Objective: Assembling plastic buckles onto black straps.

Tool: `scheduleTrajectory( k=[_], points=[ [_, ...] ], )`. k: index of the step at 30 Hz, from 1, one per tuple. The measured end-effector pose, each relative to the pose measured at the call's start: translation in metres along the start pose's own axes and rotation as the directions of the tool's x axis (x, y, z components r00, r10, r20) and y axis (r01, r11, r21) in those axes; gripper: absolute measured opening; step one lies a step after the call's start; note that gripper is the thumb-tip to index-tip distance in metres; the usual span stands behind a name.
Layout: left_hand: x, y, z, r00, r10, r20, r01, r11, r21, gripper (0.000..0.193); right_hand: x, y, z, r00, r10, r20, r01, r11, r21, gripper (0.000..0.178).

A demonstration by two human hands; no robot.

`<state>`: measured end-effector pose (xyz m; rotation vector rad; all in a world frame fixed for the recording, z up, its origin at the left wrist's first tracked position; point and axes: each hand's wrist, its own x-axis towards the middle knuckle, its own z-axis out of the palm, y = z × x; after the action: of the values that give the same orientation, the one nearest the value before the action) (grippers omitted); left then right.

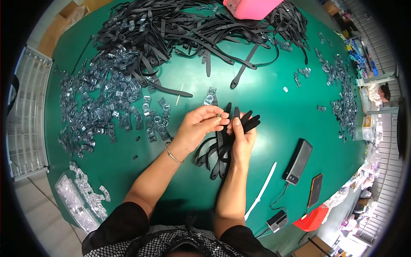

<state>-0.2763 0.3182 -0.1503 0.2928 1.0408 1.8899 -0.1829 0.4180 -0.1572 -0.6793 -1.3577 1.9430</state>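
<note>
My left hand [193,127] is closed in a pinch, its fingertips around a small dark piece [219,115] whose exact kind is too small to make out. Close beside it, my right hand [242,143] grips a bunch of black straps [251,123]. Their tips fan out past my fingers, and their other ends [214,156] hang in loops below, between my wrists. Just beyond my left fingertips lies a clear bluish plastic buckle piece [209,95]. More of these clear pieces [158,122] are scattered left of my left hand.
A tangled heap of black straps [184,30] spreads across the far side of the green table [278,115], under a pink container [252,7]. Clear plastic pieces pile up left [98,90] and right [342,94]. A black power bank [297,160], phone [315,189] and white strip [262,188] lie near right.
</note>
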Motion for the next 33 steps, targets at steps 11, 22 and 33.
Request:
scheduleTrajectory(
  k=[11, 22, 33],
  points=[
    [0.003, -0.004, -0.013, 0.996, 0.011, 0.086, 0.010, 0.971, -0.238, 0.026, -0.004, -0.001, 0.000, 0.997, 0.063, -0.052, -0.067, 0.995, -0.071, 0.008],
    [0.004, -0.002, -0.012, 0.998, 0.004, 0.069, 0.011, 0.976, -0.219, 0.024, -0.007, -0.007, 0.003, 0.999, 0.025, 0.038, -0.014, 0.969, -0.248, 0.010],
    [0.004, -0.003, -0.013, 0.997, 0.006, 0.079, 0.009, 0.981, -0.192, 0.023, -0.006, 0.000, 0.003, 0.997, -0.016, 0.070, 0.038, 0.944, -0.329, 0.013]
  ],
)
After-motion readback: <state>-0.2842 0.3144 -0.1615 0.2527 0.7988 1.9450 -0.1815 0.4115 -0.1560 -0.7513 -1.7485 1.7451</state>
